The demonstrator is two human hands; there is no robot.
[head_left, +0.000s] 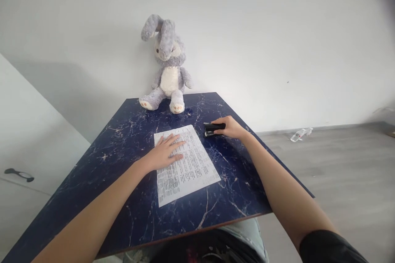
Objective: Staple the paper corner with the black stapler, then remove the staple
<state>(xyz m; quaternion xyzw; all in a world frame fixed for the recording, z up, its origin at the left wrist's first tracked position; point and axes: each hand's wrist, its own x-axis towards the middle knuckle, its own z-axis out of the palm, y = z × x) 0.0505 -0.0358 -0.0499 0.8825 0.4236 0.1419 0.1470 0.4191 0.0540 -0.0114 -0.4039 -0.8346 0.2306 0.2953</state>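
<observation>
Light trousers and dark clothing show at bottom center, below the brown-rimmed near edge of a blue, white-veined desk. Two bare forearms reach in from the lower corners, the right one below a black sleeve. A strip of open surface separates that near edge from a printed sheet at center frame; one page shows, though whether others lie beneath cannot be told. The left hand rests palm down across the page, fingers spread. Just beyond the page's right edge, the right hand grips one black stapler, its mouth pointing left and apart from the paper. Open surface runs wide on the left of the sheet, narrower on the right, where the right forearm crosses the desk's side edge. Farther up, a single gray plush rabbit sits near the far edge, feet toward the page, with open surface between. At far left is a white cabinet with one dark handle; its contents are hidden. One clear plastic item lies on the gray floor at right, beside the pale wall.
</observation>
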